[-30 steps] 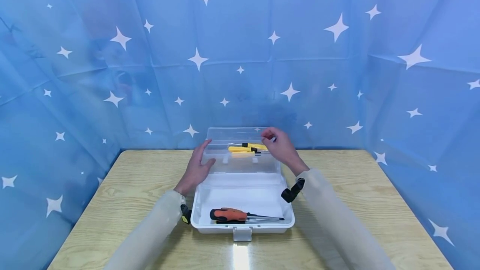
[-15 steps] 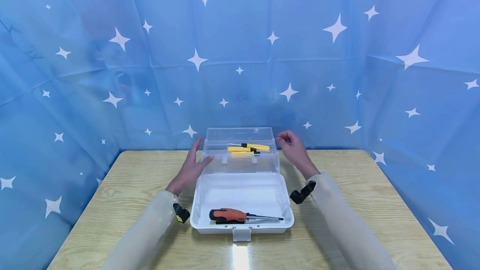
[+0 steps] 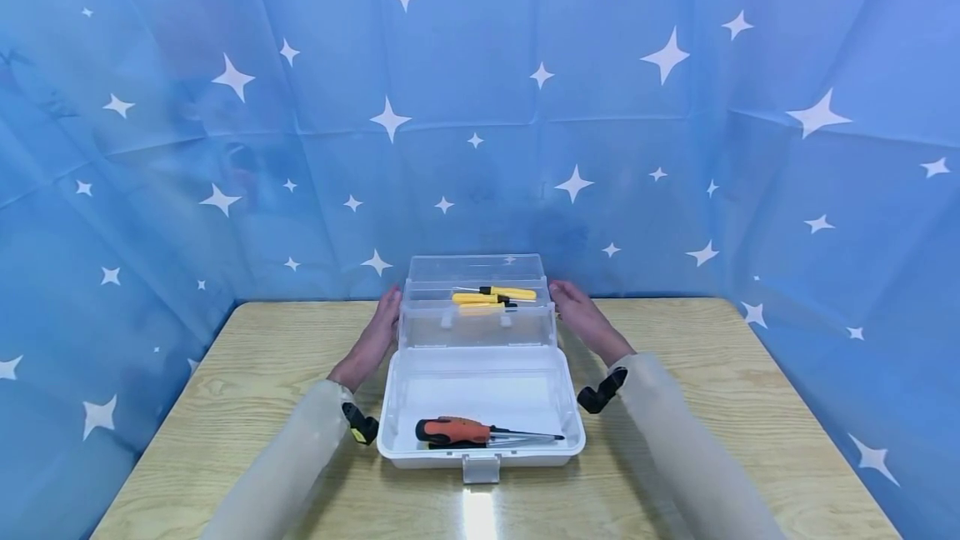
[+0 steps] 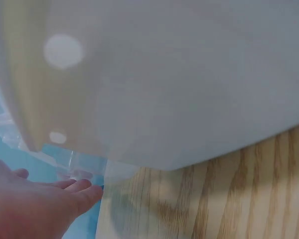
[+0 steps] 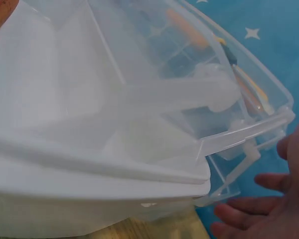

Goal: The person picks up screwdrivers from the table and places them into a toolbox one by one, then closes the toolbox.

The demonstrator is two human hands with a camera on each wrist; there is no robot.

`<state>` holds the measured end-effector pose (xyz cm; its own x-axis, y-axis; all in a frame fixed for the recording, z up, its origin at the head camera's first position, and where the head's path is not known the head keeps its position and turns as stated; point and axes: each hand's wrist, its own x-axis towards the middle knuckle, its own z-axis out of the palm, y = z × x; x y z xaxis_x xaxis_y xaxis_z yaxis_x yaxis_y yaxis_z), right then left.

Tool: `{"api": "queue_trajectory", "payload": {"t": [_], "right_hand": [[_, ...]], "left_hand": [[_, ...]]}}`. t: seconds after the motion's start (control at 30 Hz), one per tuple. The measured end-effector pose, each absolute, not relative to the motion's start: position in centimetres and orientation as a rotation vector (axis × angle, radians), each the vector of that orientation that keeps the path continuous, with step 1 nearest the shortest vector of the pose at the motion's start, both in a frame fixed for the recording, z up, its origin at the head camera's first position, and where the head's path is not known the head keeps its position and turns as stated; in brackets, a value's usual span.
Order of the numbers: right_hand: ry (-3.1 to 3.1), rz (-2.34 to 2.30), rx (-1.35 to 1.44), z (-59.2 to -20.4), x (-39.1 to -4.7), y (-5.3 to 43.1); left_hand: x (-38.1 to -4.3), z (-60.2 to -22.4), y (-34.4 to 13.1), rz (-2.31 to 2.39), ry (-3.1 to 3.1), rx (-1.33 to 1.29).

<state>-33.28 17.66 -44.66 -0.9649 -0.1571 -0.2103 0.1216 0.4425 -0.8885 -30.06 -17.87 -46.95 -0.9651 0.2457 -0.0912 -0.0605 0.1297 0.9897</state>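
Note:
A white toolbox (image 3: 480, 394) stands with its clear lid (image 3: 476, 267) raised at the back. Several small yellow-handled screwdrivers (image 3: 495, 297) lie in the clear tray (image 3: 476, 327) behind the base. Down in the base, near the front wall, are an orange-and-black screwdriver (image 3: 453, 430) and part of another under it. My left hand (image 3: 372, 338) is beside the left end of the tray, fingers extended. On the opposite end, my right hand (image 3: 587, 323) reaches alongside with loosely bent fingers. In the right wrist view, the right hand (image 5: 276, 209) holds nothing; contact with the tray is unclear.
The toolbox's clear front latch (image 3: 481, 468) hangs down over the wooden table (image 3: 277, 357). A blue curtain with white stars (image 3: 480, 107) stands right behind the table's back edge, close to the lid.
My right hand has withdrawn from above the tray to its right side and lowered, its fingers loosening. The left hand has shifted slightly outward and down along the left side.

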Motion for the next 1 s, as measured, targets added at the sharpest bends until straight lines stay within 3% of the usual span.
{"api": "queue_trajectory", "payload": {"t": [0.47,1.0], "right_hand": [[2.217,-1.698,-0.019,-44.44,-33.6,17.65],[2.157,-1.786,-0.094,-44.23,-33.59,18.38]], "left_hand": [[-29.89,-46.63,-17.7,2.078,1.985,0.054],[-30.18,-46.48,-17.38,2.16,1.948,0.144]]}}
